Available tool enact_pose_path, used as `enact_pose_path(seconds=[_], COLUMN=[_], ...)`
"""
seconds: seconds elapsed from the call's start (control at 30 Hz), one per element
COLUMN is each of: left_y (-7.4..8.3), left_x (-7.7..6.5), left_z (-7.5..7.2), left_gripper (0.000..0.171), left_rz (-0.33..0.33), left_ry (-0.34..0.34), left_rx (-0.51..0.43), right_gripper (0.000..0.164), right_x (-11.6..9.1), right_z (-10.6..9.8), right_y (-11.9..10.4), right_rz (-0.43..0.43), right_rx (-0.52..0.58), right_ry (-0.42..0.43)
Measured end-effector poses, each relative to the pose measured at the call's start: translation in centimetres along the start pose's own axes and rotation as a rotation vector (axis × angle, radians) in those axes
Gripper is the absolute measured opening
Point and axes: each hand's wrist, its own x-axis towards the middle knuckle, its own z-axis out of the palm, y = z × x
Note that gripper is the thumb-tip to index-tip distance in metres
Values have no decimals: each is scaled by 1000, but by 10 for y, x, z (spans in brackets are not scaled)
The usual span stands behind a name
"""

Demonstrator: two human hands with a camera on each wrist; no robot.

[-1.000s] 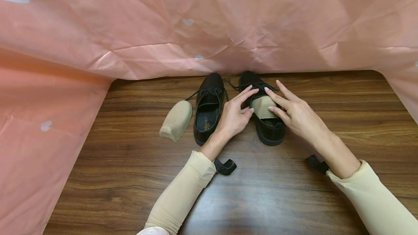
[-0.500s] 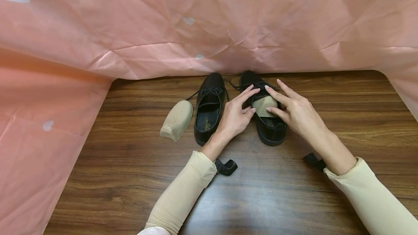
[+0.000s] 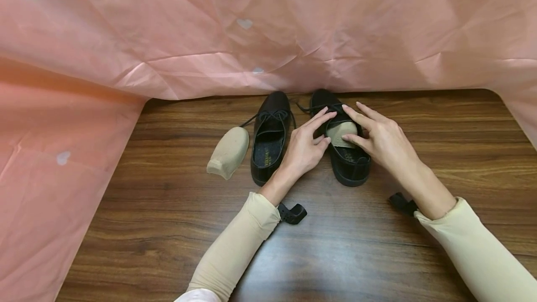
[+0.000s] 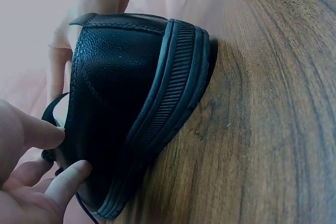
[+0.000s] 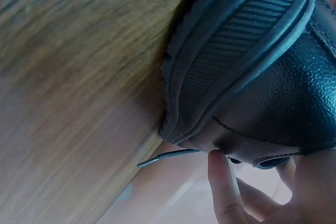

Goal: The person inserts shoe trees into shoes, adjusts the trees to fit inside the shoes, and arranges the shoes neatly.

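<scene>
In the head view, a black lace-up shoe [image 3: 351,169] stands between my hands with a beige moulded shoe insert [image 3: 340,133] partly inside its opening. My left hand [image 3: 304,149] holds the shoe's left side, its fingers by the laces and its thumb at the collar. With the thumb against the insert, my right hand [image 3: 388,141] lays its nearly straight fingers over the shoe's right front. The left wrist view has this shoe's heel and ribbed sole [image 4: 178,72] on the wood. One right-hand finger [image 5: 223,182] touches the shoe's side in the right wrist view.
The matching black shoe [image 3: 268,148] stands just left, partly behind my left hand, its laces tied. A second beige shoe insert [image 3: 228,150] lies left of it. Wood-grain table [image 3: 168,227] runs under everything. Behind the toes hangs a pink cloth [image 3: 319,36] with pale hearts.
The insert has slid forward, deeper into the shoe, baring more of the insole. My right thumb has moved forward with it. The left hand keeps its place on the shoe.
</scene>
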Motion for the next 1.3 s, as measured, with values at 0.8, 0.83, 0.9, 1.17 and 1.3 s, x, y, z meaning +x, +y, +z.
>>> enact_pose_path(seconds=[0.8, 0.83, 0.9, 1.17, 1.3], left_y=[2, 2, 2, 2, 1], left_x=[-3, -3, -3, -3, -6], left_z=[3, 3, 3, 3, 4], left_gripper=[58, 58, 58, 58, 61], left_rz=[7, 8, 10, 6, -9], left_ry=[-7, -6, -5, -13, -18], left_rx=[21, 24, 32, 39, 20], right_gripper=[93, 93, 92, 87, 86], right_x=[5, 6, 6, 8, 6], right_z=[1, 2, 2, 4, 5], right_y=[-1, -1, -1, -2, -1], right_rz=[113, 119, 130, 154, 166], right_rx=[-41, -40, -34, 2, 31], right_ry=[-26, -29, -33, -26, -41])
